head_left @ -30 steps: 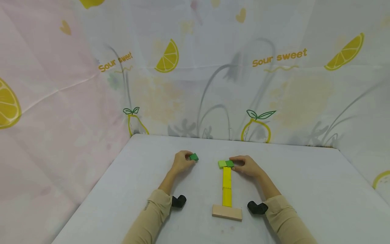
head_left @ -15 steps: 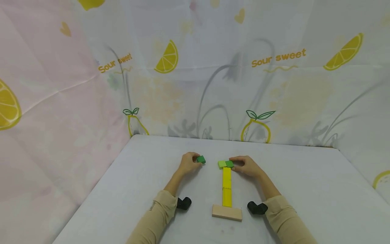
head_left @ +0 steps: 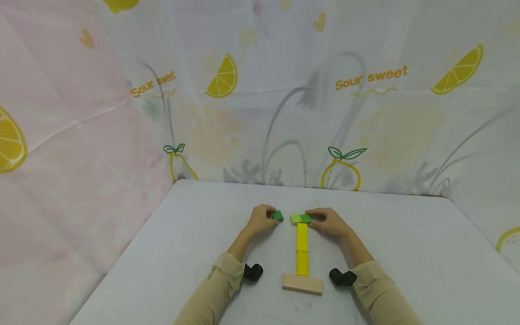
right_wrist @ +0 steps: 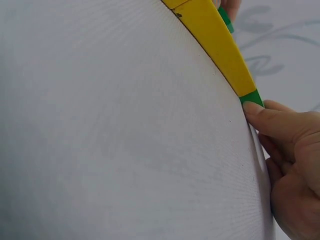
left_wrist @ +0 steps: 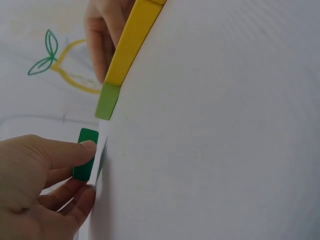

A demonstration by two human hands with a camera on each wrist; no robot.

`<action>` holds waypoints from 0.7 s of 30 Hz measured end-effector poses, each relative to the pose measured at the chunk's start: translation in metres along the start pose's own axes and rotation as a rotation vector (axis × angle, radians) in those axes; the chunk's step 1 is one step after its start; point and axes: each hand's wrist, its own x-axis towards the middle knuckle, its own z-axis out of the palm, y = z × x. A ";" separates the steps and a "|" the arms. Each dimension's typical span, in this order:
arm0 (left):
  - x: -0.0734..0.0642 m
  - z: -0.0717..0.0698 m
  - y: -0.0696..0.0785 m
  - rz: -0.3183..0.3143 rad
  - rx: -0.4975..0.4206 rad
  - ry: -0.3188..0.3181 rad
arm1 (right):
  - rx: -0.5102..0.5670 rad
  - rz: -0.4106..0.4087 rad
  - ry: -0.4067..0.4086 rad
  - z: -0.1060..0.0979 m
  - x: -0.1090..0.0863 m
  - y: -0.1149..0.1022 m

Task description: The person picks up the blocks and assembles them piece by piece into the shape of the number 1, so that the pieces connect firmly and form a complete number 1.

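Note:
My left hand (head_left: 260, 220) pinches a dark green block (head_left: 277, 215) between thumb and fingers, a short gap left of a light green block (head_left: 295, 220). In the left wrist view this dark green block (left_wrist: 86, 155) is apart from the light green one (left_wrist: 107, 101). My right hand (head_left: 331, 222) holds another green block (head_left: 306, 218) by thumb and fingers at its right side; that block touches the light green one. Below the pair runs a column of yellow blocks (head_left: 302, 248), laid end to end. A plain wooden block (head_left: 302, 284) lies crosswise at the column's near end.
The blocks lie on a white table (head_left: 195, 212). Behind it hangs a lemon-printed cloth (head_left: 268, 131). Black wrist devices (head_left: 343, 277) stick out from both sleeves.
My left hand has moved right with its dark green block, closer to the light green block. My right hand and the other blocks stay in place.

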 end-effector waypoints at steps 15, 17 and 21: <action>0.004 0.012 0.010 0.006 0.017 -0.026 | -0.030 -0.003 0.001 0.000 0.002 0.000; 0.004 0.013 0.010 0.014 0.015 -0.023 | -0.050 -0.008 0.000 0.000 0.002 0.000; 0.004 0.015 0.010 0.013 0.019 -0.024 | -0.036 0.013 -0.003 0.001 0.002 0.001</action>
